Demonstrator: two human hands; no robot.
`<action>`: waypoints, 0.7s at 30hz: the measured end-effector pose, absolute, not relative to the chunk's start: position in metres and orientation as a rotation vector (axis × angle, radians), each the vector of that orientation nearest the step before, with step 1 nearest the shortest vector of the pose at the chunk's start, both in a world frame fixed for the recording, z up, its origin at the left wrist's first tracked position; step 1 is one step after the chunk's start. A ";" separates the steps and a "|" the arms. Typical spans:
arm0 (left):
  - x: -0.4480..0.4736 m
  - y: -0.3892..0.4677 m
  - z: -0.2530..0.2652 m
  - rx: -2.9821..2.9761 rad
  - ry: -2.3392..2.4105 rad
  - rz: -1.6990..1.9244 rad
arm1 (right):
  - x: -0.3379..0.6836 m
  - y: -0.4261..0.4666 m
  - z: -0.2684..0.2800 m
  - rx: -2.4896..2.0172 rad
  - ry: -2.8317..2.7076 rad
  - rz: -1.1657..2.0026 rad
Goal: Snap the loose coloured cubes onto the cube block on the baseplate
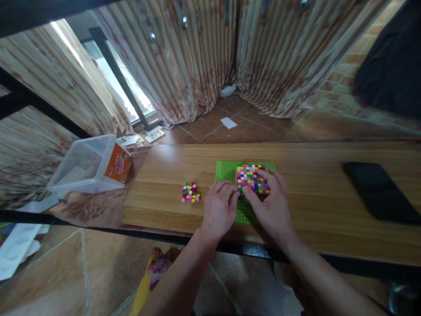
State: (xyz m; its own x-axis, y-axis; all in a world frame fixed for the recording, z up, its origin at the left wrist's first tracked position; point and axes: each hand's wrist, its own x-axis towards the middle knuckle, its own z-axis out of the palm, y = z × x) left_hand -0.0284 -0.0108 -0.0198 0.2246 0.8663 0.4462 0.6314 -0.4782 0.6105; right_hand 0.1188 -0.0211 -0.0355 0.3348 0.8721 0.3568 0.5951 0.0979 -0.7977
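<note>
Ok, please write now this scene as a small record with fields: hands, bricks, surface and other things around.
Surface: brown wood-grain table
Base: bright green studded plate
Build: multicoloured rectangular brick block, on the plate
Left hand: fingertips at the block's near left corner; whether they hold a piece, unclear
Right hand: thumb at near edge, fingers over the top
Loose: pile of small multicoloured bricks, left of the plate
Far right: flat black object
Far left: clear plastic box, orange label
</note>
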 end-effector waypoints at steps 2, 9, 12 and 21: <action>-0.028 -0.011 -0.020 2.213 1.393 1.130 | 0.119 -0.021 -0.036 -1.598 -1.364 0.346; -0.027 -0.012 -0.022 2.230 1.391 1.159 | 0.118 -0.018 -0.035 -1.621 -1.318 0.379; -0.026 -0.012 -0.023 2.221 1.399 1.151 | 0.118 -0.018 -0.034 -1.638 -1.299 0.390; -0.022 -0.014 -0.024 2.199 1.428 1.169 | 0.117 -0.019 -0.036 -1.647 -1.296 0.398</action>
